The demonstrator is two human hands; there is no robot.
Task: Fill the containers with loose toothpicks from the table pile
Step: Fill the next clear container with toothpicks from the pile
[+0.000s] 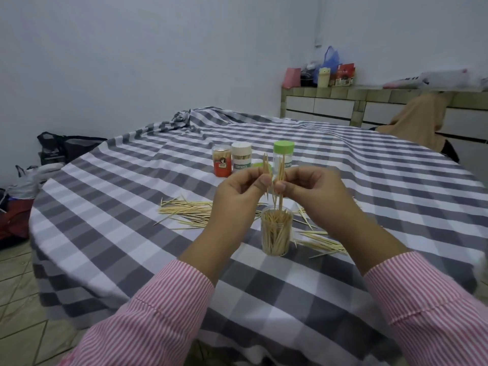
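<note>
Right hand [309, 186] pinches a small bundle of toothpicks [280, 180] upright, tips dipping into the open clear container [276, 232]. Left hand [237, 192] pinches a few more toothpicks [266, 170] just beside it. Container sits near centre of the bench [132, 249], roughly full. Loose pile [187, 211] lies left; more scattered sticks [322, 240] right. Sticks look light, stiff, thin, easily snapped; best pinched mid-length. Far: red container [222, 161], white-lidded container [241, 157], green-lidded container [284, 155]. Labels partly read "TOOTHPICK"; brand not legible.
</note>
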